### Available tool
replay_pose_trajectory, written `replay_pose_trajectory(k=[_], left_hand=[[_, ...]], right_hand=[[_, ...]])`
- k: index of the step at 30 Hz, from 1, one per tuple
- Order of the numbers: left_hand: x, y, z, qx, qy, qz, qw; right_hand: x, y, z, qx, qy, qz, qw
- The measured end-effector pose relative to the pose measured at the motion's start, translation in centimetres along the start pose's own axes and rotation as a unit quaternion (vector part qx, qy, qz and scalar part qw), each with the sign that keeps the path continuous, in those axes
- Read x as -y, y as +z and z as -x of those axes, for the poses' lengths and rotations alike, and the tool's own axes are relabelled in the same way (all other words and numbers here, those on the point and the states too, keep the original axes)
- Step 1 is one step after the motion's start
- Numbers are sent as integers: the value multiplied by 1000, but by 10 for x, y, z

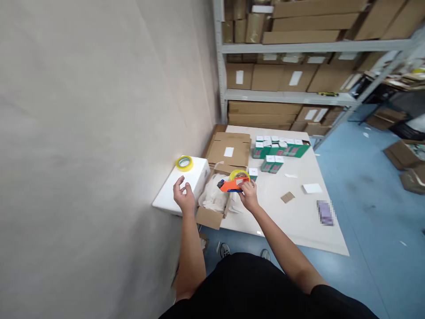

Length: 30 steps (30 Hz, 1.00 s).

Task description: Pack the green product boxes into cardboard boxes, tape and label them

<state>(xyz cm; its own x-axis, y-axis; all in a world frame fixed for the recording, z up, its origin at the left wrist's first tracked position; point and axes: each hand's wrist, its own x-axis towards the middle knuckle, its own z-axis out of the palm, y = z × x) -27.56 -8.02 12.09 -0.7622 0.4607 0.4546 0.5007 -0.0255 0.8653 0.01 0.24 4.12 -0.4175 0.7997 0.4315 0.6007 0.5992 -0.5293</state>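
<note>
In my right hand (249, 195) is an orange tape dispenser (229, 185) loaded with a roll of yellow tape. I hold it above the right side of an open cardboard box (210, 218). White, crumpled packing material (215, 195) fills that box. My left hand (184, 194) is raised with its fingers curled and apart, and nothing shows in it. It is over a white block-like box (169, 190) by the wall. A loose roll of yellow tape (184, 163) lies on that white box, just beyond my left fingers.
Green and white small boxes (272, 164) stand in rows on the white table (299, 230). Behind the open box lies a flat cardboard carton (229, 148). A brown cardboard piece (287, 197), a white packet (312, 188) and a blurred purple item (325, 212) lie at right. Shelves (285, 95) of cartons stand behind; a wall (99, 133) borders the left.
</note>
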Motion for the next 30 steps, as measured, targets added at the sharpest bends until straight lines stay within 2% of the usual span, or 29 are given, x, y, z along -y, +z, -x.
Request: replay_pose_trajectory(k=[3, 7, 10, 13, 17, 21, 27, 30], left_hand=[[-25, 53, 34, 63, 4, 22, 998], [-56, 120, 93, 146, 13, 32, 989], [-72, 159, 138, 193, 39, 33, 980], [-84, 187, 179, 224, 62, 22, 972], [-101, 212, 226, 278, 74, 11, 958], [-119, 229, 259, 315, 74, 6, 946], [-132, 234, 275, 379, 67, -12, 923], [-133, 234, 278, 384, 61, -13, 921]], right_hand=[[-48, -36, 48, -19, 64, 30, 997], [-115, -74, 115, -16, 142, 68, 987], [-164, -96, 164, -12, 201, 88, 976], [-209, -113, 208, -7, 260, 98, 961], [-258, -129, 256, 16, 349, 114, 930], [-293, -140, 293, 55, 440, 120, 888], [-314, -146, 326, 71, 585, 117, 799], [-314, -152, 325, 83, 610, 112, 780]])
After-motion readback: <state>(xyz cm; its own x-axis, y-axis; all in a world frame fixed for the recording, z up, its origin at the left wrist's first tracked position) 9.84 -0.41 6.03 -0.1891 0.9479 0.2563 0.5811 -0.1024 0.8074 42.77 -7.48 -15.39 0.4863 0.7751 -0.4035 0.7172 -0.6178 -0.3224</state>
